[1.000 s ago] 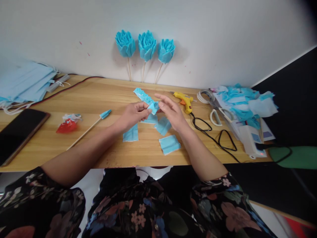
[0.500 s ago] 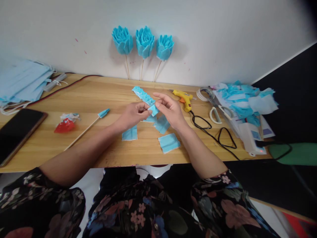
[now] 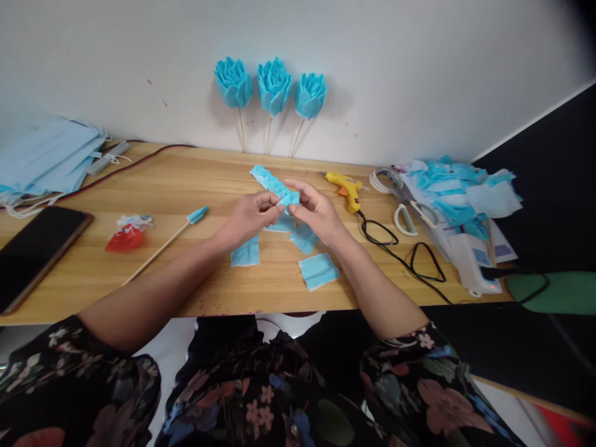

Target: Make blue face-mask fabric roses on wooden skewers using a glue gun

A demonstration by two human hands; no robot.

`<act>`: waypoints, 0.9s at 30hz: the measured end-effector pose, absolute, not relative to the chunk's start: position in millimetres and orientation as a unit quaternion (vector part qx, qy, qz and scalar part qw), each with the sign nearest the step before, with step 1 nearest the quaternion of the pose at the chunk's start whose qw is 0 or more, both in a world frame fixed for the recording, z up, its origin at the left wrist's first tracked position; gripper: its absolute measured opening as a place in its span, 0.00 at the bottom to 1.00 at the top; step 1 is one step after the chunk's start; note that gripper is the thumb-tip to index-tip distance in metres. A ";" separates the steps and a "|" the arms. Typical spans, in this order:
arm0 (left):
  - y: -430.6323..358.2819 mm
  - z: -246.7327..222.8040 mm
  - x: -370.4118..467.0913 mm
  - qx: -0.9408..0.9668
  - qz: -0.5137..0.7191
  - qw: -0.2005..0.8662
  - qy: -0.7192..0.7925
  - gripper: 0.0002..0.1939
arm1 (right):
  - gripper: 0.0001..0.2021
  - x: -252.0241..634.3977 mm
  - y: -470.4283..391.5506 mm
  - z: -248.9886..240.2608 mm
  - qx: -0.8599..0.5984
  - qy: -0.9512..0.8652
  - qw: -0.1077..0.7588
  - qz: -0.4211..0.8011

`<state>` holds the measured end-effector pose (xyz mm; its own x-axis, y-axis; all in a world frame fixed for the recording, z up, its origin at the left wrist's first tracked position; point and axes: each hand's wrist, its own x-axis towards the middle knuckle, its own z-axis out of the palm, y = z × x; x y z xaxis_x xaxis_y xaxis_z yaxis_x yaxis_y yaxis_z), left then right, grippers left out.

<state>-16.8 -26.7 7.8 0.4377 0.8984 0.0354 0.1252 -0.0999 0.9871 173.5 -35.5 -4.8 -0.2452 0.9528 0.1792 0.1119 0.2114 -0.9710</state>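
Observation:
Between my two hands is a small blue fabric piece (image 3: 289, 202), partly folded. My left hand (image 3: 255, 212) pinches its left side with thumb and forefinger. On its right side, the thumb and fingers of my right hand (image 3: 317, 211) close on it. Just beyond them lies a row of folded blue petals (image 3: 269, 179) on the table. Flat blue squares lie under and near my hands: one square (image 3: 245, 251) by my left wrist, another square (image 3: 318, 271) by my right forearm. A stick with a blue-wrapped tip (image 3: 198, 215) rests left of my left hand.
Three blue fabric flowers (image 3: 274, 87) on sticks lean against the wall. To the right are a yellow glue gun (image 3: 344, 189), scissors (image 3: 405, 218), a power strip (image 3: 471, 264) and a blue scrap pile (image 3: 460, 186). Left are face masks (image 3: 51, 155), a phone (image 3: 40, 251) and a red plastic bag (image 3: 125, 237).
The right part of the blue fabric piece has been turned up and folded over between my fingers. My right fingers have closed in nearer to my left hand. The view has tilted slightly.

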 end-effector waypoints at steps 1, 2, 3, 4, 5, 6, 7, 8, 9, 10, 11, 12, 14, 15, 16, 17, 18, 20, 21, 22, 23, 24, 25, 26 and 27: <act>-27.1 8.4 -16.6 0.653 0.354 0.543 0.393 0.12 | 0.26 173.4 -34.9 -5.5 -0.420 -0.635 0.451 0.466; -27.5 8.8 -16.5 0.653 0.351 0.544 0.392 0.12 | 0.26 173.3 -34.4 -6.0 -0.421 -0.635 0.452 0.463; -27.6 8.8 -16.3 0.653 0.348 0.548 0.390 0.11 | 0.26 173.3 -34.0 -6.4 -0.422 -0.636 0.454 0.461; -27.6 8.6 -16.0 0.653 0.346 0.551 0.388 0.11 | 0.26 173.3 -33.7 -6.8 -0.421 -0.636 0.455 0.459; -27.5 8.0 -15.8 0.652 0.346 0.554 0.385 0.11 | 0.26 173.3 -33.6 -7.2 -0.421 -0.637 0.457 0.456; -27.2 7.2 -15.6 0.651 0.347 0.556 0.383 0.11 | 0.26 173.1 -33.7 -7.6 -0.421 -0.640 0.456 0.453; -27.0 6.4 -15.4 0.653 0.350 0.554 0.381 0.10 | 0.26 172.8 -33.9 -8.1 -0.421 -0.643 0.455 0.450; -26.7 5.7 -15.3 0.656 0.351 0.551 0.379 0.10 | 0.26 172.4 -34.2 -8.5 -0.422 -0.645 0.453 0.447; -26.6 5.1 -15.3 0.660 0.352 0.546 0.378 0.10 | 0.26 171.9 -34.6 -8.9 -0.423 -0.648 0.451 0.445; -26.6 4.8 -15.4 0.665 0.351 0.541 0.377 0.10 | 0.25 171.3 -35.0 -9.3 -0.423 -0.650 0.449 0.444; -26.7 4.8 -15.5 0.670 0.349 0.536 0.376 0.10 | 0.25 170.7 -35.5 -9.5 -0.422 -0.651 0.448 0.444; -27.0 5.1 -15.7 0.674 0.347 0.532 0.377 0.10 | 0.25 170.2 -35.9 -9.6 -0.422 -0.651 0.447 0.445; -27.7 6.3 -15.9 0.676 0.344 0.531 0.378 0.09 | 0.26 169.7 -36.7 -9.3 -0.421 -0.648 0.448 0.450; -28.1 7.1 -16.0 0.675 0.343 0.533 0.378 0.08 | 0.26 169.8 -37.0 -8.7 -0.421 -0.646 0.448 0.453; -28.5 7.9 -15.9 0.671 0.344 0.538 0.378 0.08 | 0.26 170.3 -37.4 -7.7 -0.422 -0.643 0.447 0.457; -28.7 8.5 -15.8 0.664 0.344 0.544 0.379 0.07 | 0.25 171.0 -37.7 -6.5 -0.424 -0.639 0.448 0.460; -28.7 9.0 -15.7 0.656 0.345 0.552 0.382 0.07 | 0.25 171.9 -38.0 -5.2 -0.425 -0.636 0.449 0.462; -28.0 9.3 -15.5 0.636 0.350 0.565 0.392 0.07 | 0.23 173.9 -38.4 -2.5 -0.428 -0.629 0.451 0.466; -27.5 9.2 -15.4 0.625 0.353 0.571 0.399 0.08 | 0.22 174.7 -38.3 -1.7 -0.429 -0.626 0.453 0.468; -26.9 8.9 -15.3 0.615 0.358 0.574 0.404 0.09 | 0.22 175.2 -38.0 -1.5 -0.428 -0.624 0.453 0.472; -26.4 8.7 -15.3 0.607 0.364 0.577 0.408 0.10 | 0.23 175.2 -37.6 -1.9 -0.425 -0.623 0.452 0.476; -26.1 8.4 -15.2 0.601 0.369 0.579 0.409 0.10 | 0.24 174.8 -36.9 -3.0 -0.421 -0.623 0.451 0.481; -25.9 8.2 -15.2 0.597 0.374 0.580 0.409 0.11 | 0.25 174.1 -36.1 -4.7 -0.417 -0.624 0.452 0.483; -25.8 8.0 -15.2 0.595 0.376 0.582 0.407 0.12 | 0.26 173.3 -35.2 -6.9 -0.412 -0.625 0.453 0.483; -25.8 7.7 -15.2 0.595 0.375 0.584 0.405 0.12 | 0.28 172.4 -34.3 -9.2 -0.409 -0.628 0.456 0.480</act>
